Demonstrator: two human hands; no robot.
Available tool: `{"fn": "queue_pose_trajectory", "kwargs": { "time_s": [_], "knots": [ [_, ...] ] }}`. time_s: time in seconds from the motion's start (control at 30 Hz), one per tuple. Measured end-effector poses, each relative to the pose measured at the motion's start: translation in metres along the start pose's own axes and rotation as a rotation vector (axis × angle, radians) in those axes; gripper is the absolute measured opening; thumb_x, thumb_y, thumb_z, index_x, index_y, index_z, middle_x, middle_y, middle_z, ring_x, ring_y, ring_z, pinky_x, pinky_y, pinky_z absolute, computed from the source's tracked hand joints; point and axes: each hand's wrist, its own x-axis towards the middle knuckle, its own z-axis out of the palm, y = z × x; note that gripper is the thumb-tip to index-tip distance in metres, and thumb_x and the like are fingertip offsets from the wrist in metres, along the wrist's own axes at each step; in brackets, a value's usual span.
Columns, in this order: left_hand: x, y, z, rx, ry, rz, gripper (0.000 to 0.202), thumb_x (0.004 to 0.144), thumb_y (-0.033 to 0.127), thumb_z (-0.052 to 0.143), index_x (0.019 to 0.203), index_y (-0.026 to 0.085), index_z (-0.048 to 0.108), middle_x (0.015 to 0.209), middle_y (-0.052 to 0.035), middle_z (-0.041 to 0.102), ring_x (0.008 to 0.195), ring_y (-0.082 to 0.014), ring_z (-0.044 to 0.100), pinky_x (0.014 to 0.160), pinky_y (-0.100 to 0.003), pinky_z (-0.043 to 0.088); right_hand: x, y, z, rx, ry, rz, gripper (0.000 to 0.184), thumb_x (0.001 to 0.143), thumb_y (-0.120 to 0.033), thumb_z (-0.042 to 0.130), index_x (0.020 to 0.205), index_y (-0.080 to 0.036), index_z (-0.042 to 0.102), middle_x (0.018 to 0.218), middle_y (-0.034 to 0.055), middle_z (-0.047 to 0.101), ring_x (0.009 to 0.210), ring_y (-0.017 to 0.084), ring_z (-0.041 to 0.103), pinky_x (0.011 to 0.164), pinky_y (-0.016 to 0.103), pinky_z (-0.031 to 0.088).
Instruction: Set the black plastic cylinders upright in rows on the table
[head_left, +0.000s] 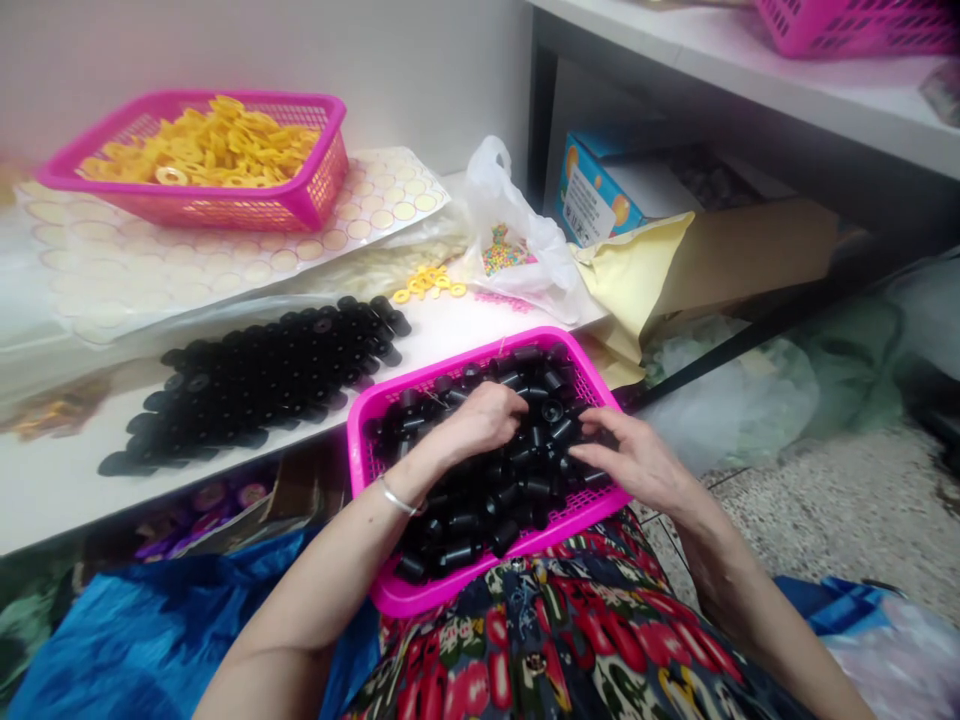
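Observation:
A pink plastic basket (361, 470) on my lap is full of small black cylindrical plastic parts (461, 525), lying jumbled inside. My left hand (484, 418), with a bracelet at the wrist, reaches over the middle of the basket; its fingers are curled down among the parts, and what they hold is hidden. At the basket's right side is my right hand (630, 455), thumb and fingers apart, fingertips close to the black parts. On the white table to the left stand many similar black parts (262, 370) in close rows.
Another pink basket (319, 195) holds yellow rings (225, 145) on a sheet of round stickers (382, 205). Loose yellow rings (431, 283) lie near a white plastic bag (499, 190) with coloured beads. A blue carton (600, 190) stands under a shelf (720, 75) at right.

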Motion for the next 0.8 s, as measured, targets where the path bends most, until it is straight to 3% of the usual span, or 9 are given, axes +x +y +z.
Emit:
{"fn": "queue_pose_trajectory", "kwargs": {
  "time_s": [0.07, 0.27, 0.37, 0.43, 0.57, 0.7, 0.8],
  "knots": [
    [0.013, 0.005, 0.01, 0.066, 0.003, 0.017, 0.02, 0.071, 0.009, 0.047, 0.076, 0.016, 0.065, 0.073, -0.0042, 0.066, 0.073, -0.0178, 0.061, 0.066, -0.026, 0.044, 0.002, 0.004, 0.0, 0.071, 0.066, 0.062, 0.035, 0.076, -0.033, 0.064, 0.109, -0.021, 0.057, 0.104, 0.0052, 0.062, 0.093, 0.021, 0.058, 0.078, 0.034, 0.049],
    [0.028, 0.02, 0.017, 0.269, 0.045, 0.135, 0.021, 0.077, 0.021, 0.054, 0.095, 0.015, 0.062, 0.094, -0.0088, 0.062, 0.085, -0.0216, 0.061, 0.072, -0.03, 0.047, 0.001, 0.012, -0.001, 0.141, 0.032, 0.018, 0.04, 0.074, -0.018, 0.058, 0.113, -0.022, 0.05, 0.111, 0.0055, 0.056, 0.104, 0.022, 0.054, 0.091, 0.04, 0.044],
    [0.031, 0.02, 0.02, 0.336, 0.03, 0.139, 0.018, 0.078, 0.022, 0.053, 0.092, 0.015, 0.062, 0.093, -0.0084, 0.06, 0.084, -0.0215, 0.06, 0.072, -0.031, 0.048, 0.002, 0.009, 0.005, 0.271, 0.067, 0.007, 0.052, 0.067, -0.016, 0.066, 0.114, -0.023, 0.046, 0.111, 0.005, 0.055, 0.105, 0.021, 0.053, 0.094, 0.04, 0.042],
    [0.032, 0.018, 0.023, 0.336, 0.031, 0.176, 0.02, 0.076, 0.017, 0.052, 0.093, 0.015, 0.062, 0.093, -0.0082, 0.06, 0.084, -0.0212, 0.06, 0.073, -0.031, 0.048, 0.003, 0.004, 0.008, 0.441, 0.088, 0.012, 0.056, 0.059, -0.016, 0.076, 0.107, -0.023, 0.048, 0.105, 0.0036, 0.057, 0.096, 0.019, 0.056, 0.087, 0.037, 0.047],
    [0.033, 0.011, 0.027, 0.275, 0.033, 0.243, 0.032, 0.07, 0.009, 0.049, 0.099, 0.014, 0.06, 0.095, -0.0091, 0.059, 0.089, -0.0206, 0.059, 0.079, -0.03, 0.047, 0.008, -0.002, 0.01, 0.653, 0.128, -0.042, 0.048, 0.051, -0.019, 0.084, 0.091, -0.021, 0.056, 0.089, 0.0, 0.058, 0.079, 0.015, 0.059, 0.075, 0.032, 0.05],
    [0.035, 0.011, 0.028, 0.155, 0.102, 0.227, 0.026, 0.067, 0.011, 0.052, 0.092, 0.014, 0.061, 0.094, -0.0083, 0.061, 0.089, -0.0218, 0.058, 0.081, -0.033, 0.047, 0.011, 0.002, 0.009, 0.643, 0.244, -0.088, 0.036, 0.055, -0.022, 0.082, 0.087, -0.02, 0.065, 0.09, 0.0001, 0.056, 0.083, 0.015, 0.057, 0.079, 0.03, 0.049],
    [0.032, 0.017, 0.022, -0.137, 0.18, 0.13, 0.028, 0.063, 0.017, 0.062, 0.09, 0.015, 0.059, 0.09, -0.0061, 0.061, 0.082, -0.0209, 0.058, 0.074, -0.033, 0.048, 0.008, 0.006, 0.009, 0.669, 0.262, -0.063, 0.035, 0.062, -0.022, 0.079, 0.094, -0.021, 0.066, 0.092, 0.0008, 0.059, 0.085, 0.014, 0.059, 0.08, 0.029, 0.049]
  ]
}}
